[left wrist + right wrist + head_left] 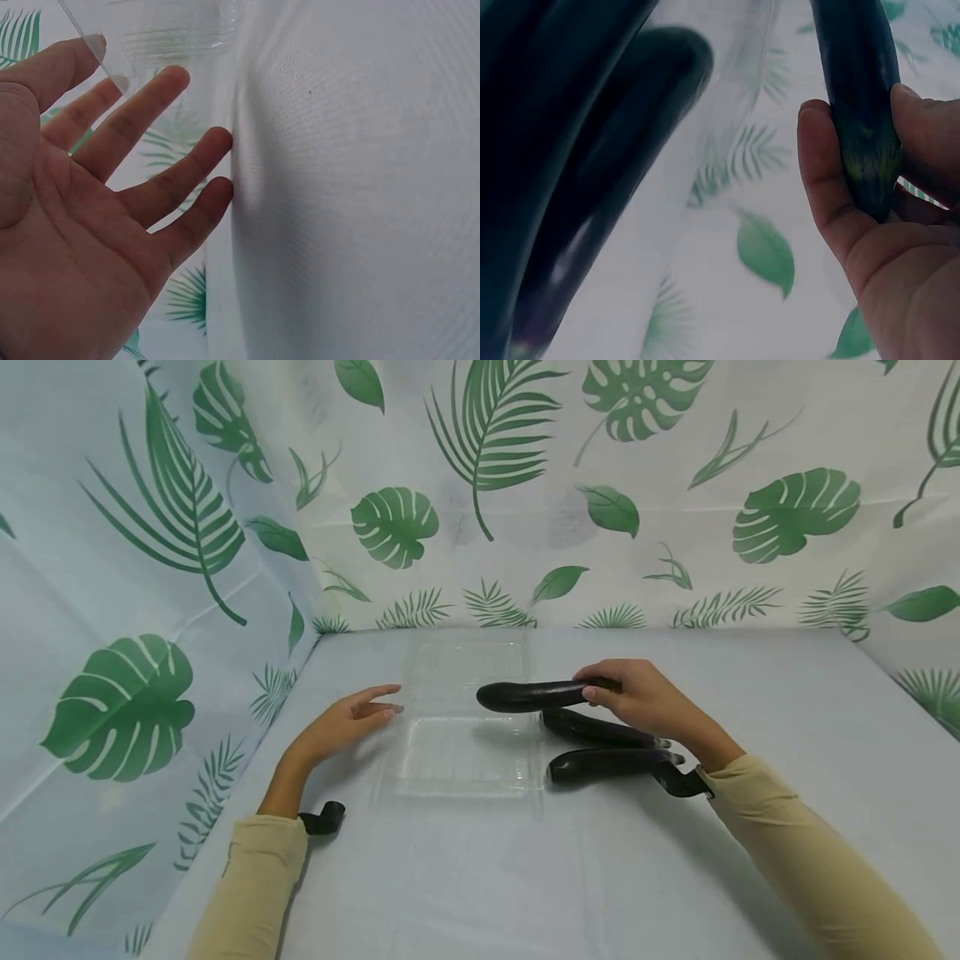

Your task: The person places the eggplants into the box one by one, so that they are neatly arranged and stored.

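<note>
My right hand (622,693) grips a long dark eggplant (532,695) by its stem end and holds it level above the right edge of a clear plastic clamshell tray (457,752). In the right wrist view the thumb and fingers (825,180) curl round that eggplant (859,97). Two more eggplants lie on the table under the hand, one (592,728) behind the other (607,763). My left hand (352,718) is open with straight fingers just left of the tray, its fingertips (217,142) near the table cloth.
The open clamshell's far half (465,660) lies toward the back wall. A leaf-patterned white cloth (480,485) covers the walls and table (525,877). Black wrist camera mounts (324,818) sit on both forearms.
</note>
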`<state>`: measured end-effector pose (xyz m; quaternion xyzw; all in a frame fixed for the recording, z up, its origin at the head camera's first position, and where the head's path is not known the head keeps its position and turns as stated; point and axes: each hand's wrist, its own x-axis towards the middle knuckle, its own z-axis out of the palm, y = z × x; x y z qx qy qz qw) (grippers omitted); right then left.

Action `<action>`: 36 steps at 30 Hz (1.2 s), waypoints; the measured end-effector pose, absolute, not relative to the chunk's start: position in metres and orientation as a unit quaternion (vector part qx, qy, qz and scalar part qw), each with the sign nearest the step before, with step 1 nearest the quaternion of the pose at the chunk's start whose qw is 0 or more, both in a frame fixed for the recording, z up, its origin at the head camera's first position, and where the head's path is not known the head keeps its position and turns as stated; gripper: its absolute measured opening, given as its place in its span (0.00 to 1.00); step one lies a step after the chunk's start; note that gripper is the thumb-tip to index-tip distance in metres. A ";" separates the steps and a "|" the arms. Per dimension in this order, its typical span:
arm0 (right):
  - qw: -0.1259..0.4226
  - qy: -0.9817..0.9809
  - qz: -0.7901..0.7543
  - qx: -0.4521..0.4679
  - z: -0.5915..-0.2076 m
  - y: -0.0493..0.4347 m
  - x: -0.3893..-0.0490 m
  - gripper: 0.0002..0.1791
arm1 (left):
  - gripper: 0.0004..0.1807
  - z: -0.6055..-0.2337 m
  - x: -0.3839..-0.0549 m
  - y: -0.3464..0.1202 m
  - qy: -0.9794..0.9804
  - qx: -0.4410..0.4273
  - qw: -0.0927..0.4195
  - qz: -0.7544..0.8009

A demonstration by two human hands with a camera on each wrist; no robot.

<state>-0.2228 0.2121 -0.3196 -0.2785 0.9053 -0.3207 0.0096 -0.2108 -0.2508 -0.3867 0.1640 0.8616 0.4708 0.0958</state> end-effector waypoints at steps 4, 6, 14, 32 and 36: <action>0.013 0.900 -0.322 -0.295 -0.321 0.194 -0.225 0.15 | 0.31 -0.389 -0.211 -0.251 0.862 0.161 0.095 0.471; 0.011 0.895 -0.320 -0.310 -0.323 0.186 -0.226 0.14 | 0.30 -0.389 -0.211 -0.251 0.861 0.161 0.096 0.473; 0.011 0.888 -0.293 -0.356 -0.326 0.158 -0.227 0.11 | 0.32 -0.387 -0.209 -0.251 0.859 0.154 0.101 0.477; 0.032 0.891 -0.220 -0.396 -0.337 0.111 -0.231 0.09 | 0.31 -0.386 -0.208 -0.249 0.861 0.156 0.098 0.474; 0.038 0.902 -0.172 -0.395 -0.340 0.104 -0.232 0.07 | 0.31 -0.387 -0.209 -0.248 0.858 0.156 0.099 0.479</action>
